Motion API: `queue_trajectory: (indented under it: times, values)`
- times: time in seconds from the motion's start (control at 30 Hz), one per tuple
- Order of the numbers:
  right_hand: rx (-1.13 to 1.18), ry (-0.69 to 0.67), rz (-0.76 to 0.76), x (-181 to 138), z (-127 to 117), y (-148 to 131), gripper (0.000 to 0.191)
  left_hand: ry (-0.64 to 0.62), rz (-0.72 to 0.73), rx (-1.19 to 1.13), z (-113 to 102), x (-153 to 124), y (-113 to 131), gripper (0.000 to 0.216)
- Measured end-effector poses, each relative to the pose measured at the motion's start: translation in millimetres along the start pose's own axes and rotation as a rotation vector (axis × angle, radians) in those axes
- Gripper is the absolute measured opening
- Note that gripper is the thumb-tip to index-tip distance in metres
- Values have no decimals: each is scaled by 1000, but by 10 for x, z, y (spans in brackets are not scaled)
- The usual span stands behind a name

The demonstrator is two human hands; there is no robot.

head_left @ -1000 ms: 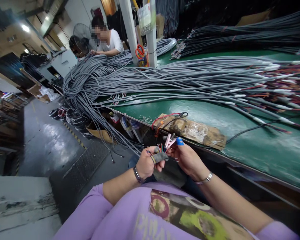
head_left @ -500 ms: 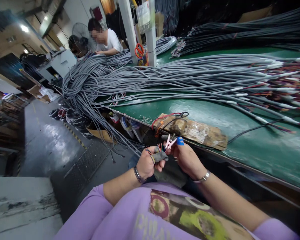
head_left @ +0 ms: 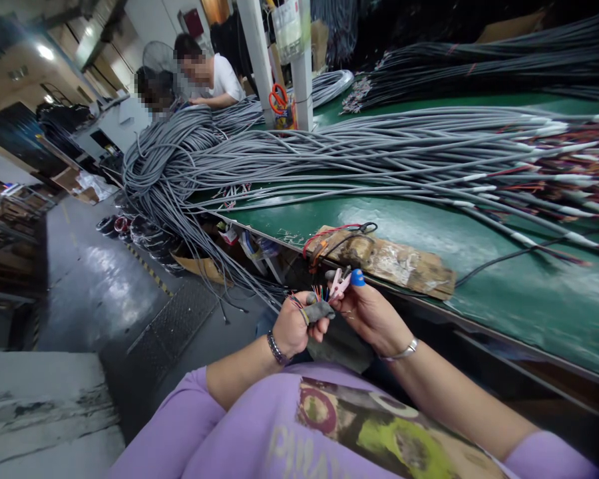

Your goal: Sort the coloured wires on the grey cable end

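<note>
My left hand (head_left: 296, 326) is closed around the end of a grey cable, with thin coloured wires (head_left: 321, 293) fanning up between the fingers. Grey covers sit on some of its fingertips. In my right hand (head_left: 377, 316) is a pale pink clip (head_left: 339, 286) shaped like a clothes peg, pinched between thumb and fingers. A blue wrap (head_left: 358, 277) covers the right thumb tip. The clip's tip is close to the coloured wires; whether it touches them I cannot tell.
A worn wooden block (head_left: 394, 259) with red and black leads lies at the edge of the green table (head_left: 484, 286). Long grey cables (head_left: 329, 156) stretch across the table and hang off its left side. Orange-handled scissors (head_left: 278, 98) hang by a post. A co-worker (head_left: 224, 80) sits beyond.
The pink clip's spread arms have come closer together in my right hand, which has shifted slightly. My left hand stays nearly still. A second person's head shows near the fan.
</note>
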State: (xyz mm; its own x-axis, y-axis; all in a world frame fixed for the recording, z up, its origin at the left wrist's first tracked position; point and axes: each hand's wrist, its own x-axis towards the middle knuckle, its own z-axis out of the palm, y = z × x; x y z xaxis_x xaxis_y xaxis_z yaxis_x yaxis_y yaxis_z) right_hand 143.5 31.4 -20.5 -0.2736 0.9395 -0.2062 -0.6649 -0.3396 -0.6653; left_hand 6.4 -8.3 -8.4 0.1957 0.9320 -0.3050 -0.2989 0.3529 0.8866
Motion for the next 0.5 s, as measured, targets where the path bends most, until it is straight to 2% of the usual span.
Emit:
queue_trajectory:
  times: [0.5]
  values:
    - [6,37,38,-13,-6,4,39,17,0,47,-6,-16,-13,46]
